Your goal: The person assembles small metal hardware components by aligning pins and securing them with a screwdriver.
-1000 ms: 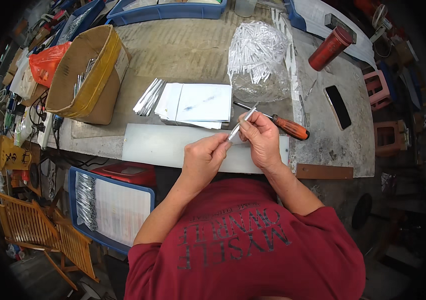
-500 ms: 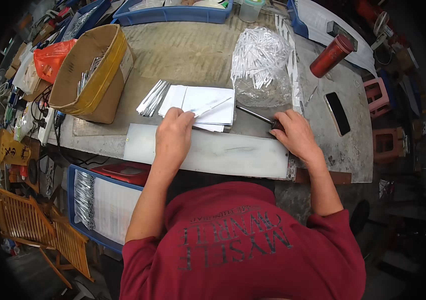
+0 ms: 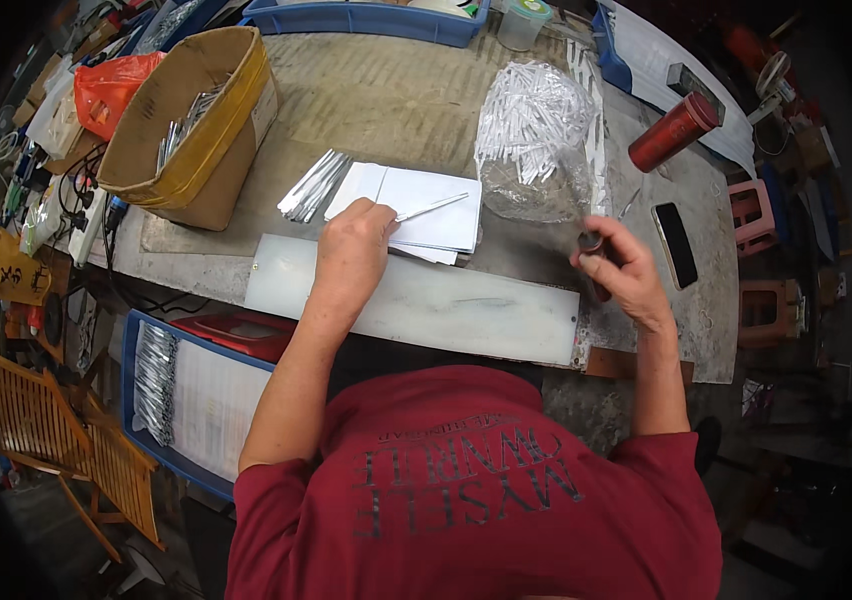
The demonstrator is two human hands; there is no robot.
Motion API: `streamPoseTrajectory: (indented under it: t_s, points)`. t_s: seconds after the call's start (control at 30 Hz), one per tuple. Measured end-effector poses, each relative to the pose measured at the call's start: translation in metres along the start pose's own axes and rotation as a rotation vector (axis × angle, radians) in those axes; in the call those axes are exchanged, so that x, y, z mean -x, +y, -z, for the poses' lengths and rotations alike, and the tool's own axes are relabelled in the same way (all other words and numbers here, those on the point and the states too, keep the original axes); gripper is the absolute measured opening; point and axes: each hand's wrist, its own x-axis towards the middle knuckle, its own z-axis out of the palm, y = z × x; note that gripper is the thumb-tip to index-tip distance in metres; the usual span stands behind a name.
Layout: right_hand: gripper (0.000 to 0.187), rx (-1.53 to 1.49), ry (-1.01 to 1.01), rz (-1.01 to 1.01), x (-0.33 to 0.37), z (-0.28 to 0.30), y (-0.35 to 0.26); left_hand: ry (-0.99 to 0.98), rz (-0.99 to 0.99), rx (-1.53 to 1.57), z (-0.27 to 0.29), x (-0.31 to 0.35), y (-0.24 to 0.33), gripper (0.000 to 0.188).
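Observation:
My left hand [image 3: 356, 243] is closed, fingertips pinching one end of a thin silvery strip [image 3: 433, 207]. The strip lies slantwise over a stack of white paper pieces [image 3: 436, 228]. Just left of the stack is a fanned bundle of similar silvery strips [image 3: 314, 186]. My right hand [image 3: 624, 268] is wrapped round a dark-handled tool [image 3: 591, 242], whose round end faces up between thumb and finger; its shaft is not clearly visible now. Beyond that hand lies a clear plastic bag [image 3: 526, 195] with a heap of white strips [image 3: 534, 115].
A pale long board [image 3: 416, 305] runs along the table's near edge. On the left stands a cardboard box [image 3: 191, 185] of metal pieces. A phone [image 3: 674, 245] and a red cylinder [image 3: 674, 132] are at right. Below left sits a blue tray [image 3: 131, 400].
My right hand has shifted right and turned, lifting the tool; its shaft earlier pointed left toward the papers. My left hand keeps its pinch on the strip. The whole view has shifted slightly.

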Motion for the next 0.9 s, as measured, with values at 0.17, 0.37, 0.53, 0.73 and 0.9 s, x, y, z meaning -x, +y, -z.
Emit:
streamPoseTrajectory:
  t_s: [0.17, 0.37, 0.53, 0.73, 0.9]
  points:
    - [0.034, -0.947, 0.333, 0.141, -0.052, -0.043, -0.017, -0.028, -0.003, -0.034, -0.001, -0.002, -0.001, 0.006]
    - [0.012, -1.002, 0.285, 0.290, -0.111, -0.050, -0.061, -0.057, 0.006, -0.039, 0.000, -0.005, -0.001, 0.005]
    - [0.008, -0.952, 0.294, 0.696, -0.124, -0.057, -0.085, -0.062, 0.040, -0.052, 0.000, -0.004, -0.002, 0.004]
    - [0.014, -0.644, 0.305, 0.221, -0.138, -0.088, -0.037, -0.077, 0.029, -0.052, 0.000, -0.009, 0.001, 0.004]
    - [0.012, -0.842, 0.305, 0.487, -0.131, -0.065, -0.079, -0.068, 0.044, -0.043, 0.001, -0.005, -0.003, 0.004]
